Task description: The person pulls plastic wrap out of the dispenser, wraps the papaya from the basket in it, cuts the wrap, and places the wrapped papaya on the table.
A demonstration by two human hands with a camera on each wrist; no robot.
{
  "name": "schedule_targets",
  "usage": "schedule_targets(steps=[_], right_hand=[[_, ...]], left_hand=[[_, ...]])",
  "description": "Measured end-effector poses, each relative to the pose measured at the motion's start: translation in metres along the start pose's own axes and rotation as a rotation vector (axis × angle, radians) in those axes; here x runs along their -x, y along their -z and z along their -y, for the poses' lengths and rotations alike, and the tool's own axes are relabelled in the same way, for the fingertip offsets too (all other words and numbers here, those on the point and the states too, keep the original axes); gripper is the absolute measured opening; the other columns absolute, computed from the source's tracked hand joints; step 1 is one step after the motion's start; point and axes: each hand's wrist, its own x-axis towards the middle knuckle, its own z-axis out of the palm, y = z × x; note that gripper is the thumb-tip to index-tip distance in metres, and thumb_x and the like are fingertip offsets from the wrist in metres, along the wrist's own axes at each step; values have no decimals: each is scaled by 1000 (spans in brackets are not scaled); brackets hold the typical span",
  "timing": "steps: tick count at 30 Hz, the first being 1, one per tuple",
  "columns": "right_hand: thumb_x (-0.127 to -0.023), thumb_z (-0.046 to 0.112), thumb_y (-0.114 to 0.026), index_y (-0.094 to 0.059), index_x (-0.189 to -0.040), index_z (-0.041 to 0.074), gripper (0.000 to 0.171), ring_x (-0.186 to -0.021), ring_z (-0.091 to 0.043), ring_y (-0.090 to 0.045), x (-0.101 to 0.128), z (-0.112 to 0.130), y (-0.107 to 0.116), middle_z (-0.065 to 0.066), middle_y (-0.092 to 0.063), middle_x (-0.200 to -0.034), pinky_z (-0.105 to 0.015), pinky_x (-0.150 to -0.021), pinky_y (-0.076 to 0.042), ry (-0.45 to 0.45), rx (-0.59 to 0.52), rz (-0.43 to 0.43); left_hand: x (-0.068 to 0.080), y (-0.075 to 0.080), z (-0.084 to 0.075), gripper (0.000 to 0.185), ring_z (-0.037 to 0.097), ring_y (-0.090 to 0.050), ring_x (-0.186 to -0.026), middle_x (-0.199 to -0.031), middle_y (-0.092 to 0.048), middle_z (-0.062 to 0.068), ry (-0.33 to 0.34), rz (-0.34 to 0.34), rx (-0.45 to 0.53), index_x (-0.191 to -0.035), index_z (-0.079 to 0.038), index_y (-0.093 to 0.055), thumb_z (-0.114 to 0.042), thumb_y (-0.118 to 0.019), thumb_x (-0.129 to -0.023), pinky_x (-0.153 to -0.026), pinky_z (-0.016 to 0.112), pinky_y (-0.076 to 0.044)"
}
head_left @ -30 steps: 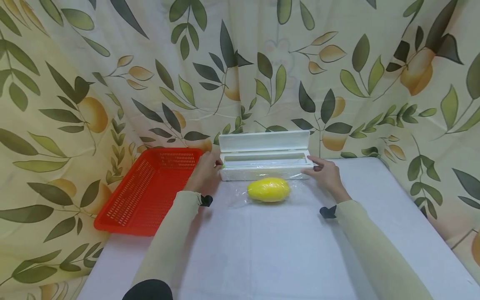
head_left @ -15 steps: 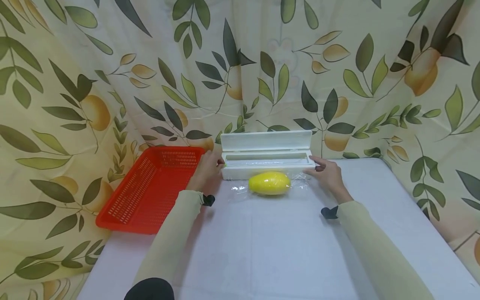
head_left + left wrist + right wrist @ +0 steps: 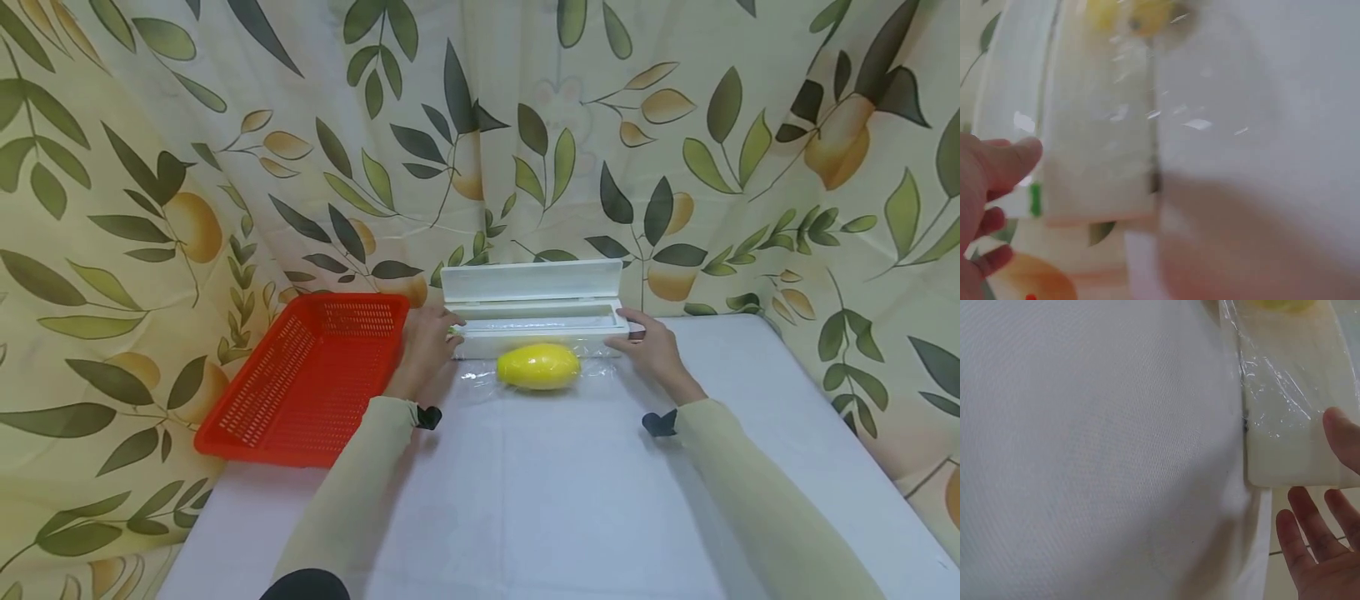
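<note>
A white cling film dispenser (image 3: 536,342) stands at the back of the table with its lid (image 3: 532,281) raised. Just before it lies a yellow oval fruit (image 3: 538,367), like a mango, under clear cling film (image 3: 1197,124). At the dispenser's left end, my left hand (image 3: 429,346) pinches around a small green slide cutter (image 3: 1035,199); its thumb lies over the edge and the other fingers curl loosely. My right hand (image 3: 656,346) grips the right end, thumb on the body (image 3: 1291,444), other fingers spread at the end face. The film roll is partly hidden inside.
A red plastic basket (image 3: 300,417) with perforated walls stands left of the dispenser, close to my left forearm. White cloth (image 3: 555,492) covers the table. A leaf-and-fruit patterned curtain (image 3: 480,167) hangs right behind the dispenser.
The fruit, with its film, has shifted back toward the dispenser. My left hand and the green cutter have moved a little to the right. My right hand stays at its end.
</note>
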Motion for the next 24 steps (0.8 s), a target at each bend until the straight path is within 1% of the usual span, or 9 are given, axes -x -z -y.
schedule_targets(steps=[2,5,8,9,11,14,16,19,24], right_hand=[[-93,30,-78,-41,-157,14,76,-123,-43,-59,-1,1,1,-22,-39,-158,-55,-97,-51,4,-1,8],[-94,29,-77,-39,-158,13,76,-123,-44,-57,-1,2,1,-22,-38,-159,-55,-96,-51,8,4,19],[-95,28,-76,-37,-159,14,76,-124,-45,-56,-1,3,0,-22,-37,-159,-55,-96,-51,14,12,24],[-95,27,-76,-37,-159,15,76,-124,-45,-55,-1,2,0,-22,-37,-159,-56,-97,-51,23,19,23],[-96,25,-75,-36,-160,18,76,-127,-47,-51,0,3,0,-23,-36,-159,-59,-99,-49,46,30,17],[-96,19,-74,-40,-158,18,71,-133,-50,-43,2,3,0,-25,-35,-158,-64,-102,-44,111,51,-7],[-96,14,-73,-46,-154,16,64,-137,-50,-38,3,4,-2,-26,-36,-157,-66,-103,-43,165,60,-29],[-95,8,-72,-58,-141,10,48,-141,-49,-33,4,5,-5,-26,-39,-155,-65,-103,-44,233,61,-54],[-93,0,-70,-70,-116,4,24,-140,-52,-29,6,7,-9,-29,-38,-155,-66,-102,-42,277,25,-85]], left_hand=[[3,-6,-3,30,25,-54,-114,-123,-68,4,-32,-17,-29,-121,-19,-76,-29,-78,-92,-107,46,-41],[5,-13,-4,29,25,-54,-112,-119,-68,6,-62,-66,-1,-119,-15,-76,-26,-79,-92,-106,44,-42],[6,-19,-2,29,24,-54,-110,-116,-68,6,-86,-125,-4,-119,-13,-77,-24,-78,-92,-106,44,-41],[7,-21,-1,28,24,-54,-109,-115,-68,6,-101,-145,-8,-118,-13,-77,-24,-78,-92,-105,45,-42],[8,-24,0,26,25,-53,-108,-113,-67,7,-125,-174,27,-117,-11,-77,-21,-78,-92,-102,44,-43],[10,-26,1,24,25,-52,-106,-111,-66,7,-150,-190,56,-115,-11,-78,-19,-78,-93,-95,42,-44],[12,-27,1,21,25,-53,-104,-108,-66,7,-160,-203,72,-113,-11,-79,-16,-77,-93,-91,41,-44],[11,-29,2,16,24,-53,-101,-105,-68,5,-158,-219,53,-109,-13,-81,-15,-77,-93,-91,40,-44],[12,-30,4,14,25,-53,-100,-102,-70,5,-145,-231,112,-106,-12,-82,-10,-76,-94,-92,41,-43]])
